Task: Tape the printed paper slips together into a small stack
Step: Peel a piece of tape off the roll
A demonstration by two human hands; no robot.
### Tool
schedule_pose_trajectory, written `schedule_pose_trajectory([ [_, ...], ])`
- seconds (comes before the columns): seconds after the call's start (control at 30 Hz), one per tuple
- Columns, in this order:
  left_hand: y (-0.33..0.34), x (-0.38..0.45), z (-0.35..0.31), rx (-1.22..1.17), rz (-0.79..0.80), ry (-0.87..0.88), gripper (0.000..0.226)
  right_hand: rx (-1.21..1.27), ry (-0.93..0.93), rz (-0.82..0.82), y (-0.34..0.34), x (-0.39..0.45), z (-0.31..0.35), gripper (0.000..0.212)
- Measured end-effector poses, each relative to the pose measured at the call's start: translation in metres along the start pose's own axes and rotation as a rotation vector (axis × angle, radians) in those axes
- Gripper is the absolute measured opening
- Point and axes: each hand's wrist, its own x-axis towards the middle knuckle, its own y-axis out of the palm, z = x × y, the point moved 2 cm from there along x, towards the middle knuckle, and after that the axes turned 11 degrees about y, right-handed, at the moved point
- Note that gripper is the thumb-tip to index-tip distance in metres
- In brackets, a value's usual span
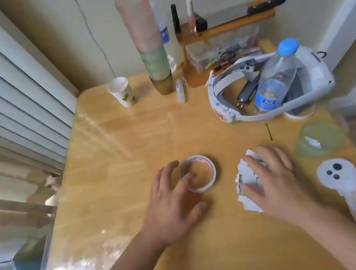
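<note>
One tape roll touched by spread left hand, right hand flat on one slip pile

the right hand covers most of the paper slips, so their number and their print cannot be read. fingers of the left hand hide the near left part of the tape roll. the label on the water bottle is too blurred to read. the top of the tall cup stack is smeared. the counter is cut off at the bottom edge.
</note>
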Motion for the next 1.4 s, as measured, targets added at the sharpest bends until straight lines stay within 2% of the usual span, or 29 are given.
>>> schedule_pose_trajectory([
  [0.17,0.021,-0.006,0.015,-0.042,-0.116,0.055,0.04,-0.034,-0.077,-0.102,0.039,-0.014,-0.014,0.055],
  [0.3,0.027,-0.012,0.021,-0.065,-0.201,0.045,0.033,-0.065,-0.084,-0.17,0.048,-0.017,-0.02,0.056],
  [0.5,0.025,-0.014,0.014,0.007,-0.23,0.081,0.034,-0.082,-0.035,-0.109,0.041,-0.021,-0.015,0.059],
  [0.63,0.024,-0.014,-0.003,0.134,-0.233,0.071,0.044,-0.065,-0.023,-0.106,0.036,-0.025,-0.01,0.062],
  [0.8,0.019,-0.023,-0.011,0.128,-0.245,0.021,0.045,-0.062,-0.025,-0.093,0.035,-0.026,-0.009,0.056],
  [1.07,0.027,-0.016,-0.002,0.142,-0.257,-0.007,0.045,-0.07,-0.017,-0.084,0.042,-0.019,-0.015,0.063],
  [1.27,0.03,-0.015,-0.004,0.2,-0.258,0.015,0.052,-0.089,0.005,-0.044,0.035,-0.022,-0.009,0.058],
  [1.4,0.027,-0.017,-0.005,0.137,-0.266,0.025,0.066,-0.118,0.029,0.043,0.019,-0.014,-0.002,0.055],
])
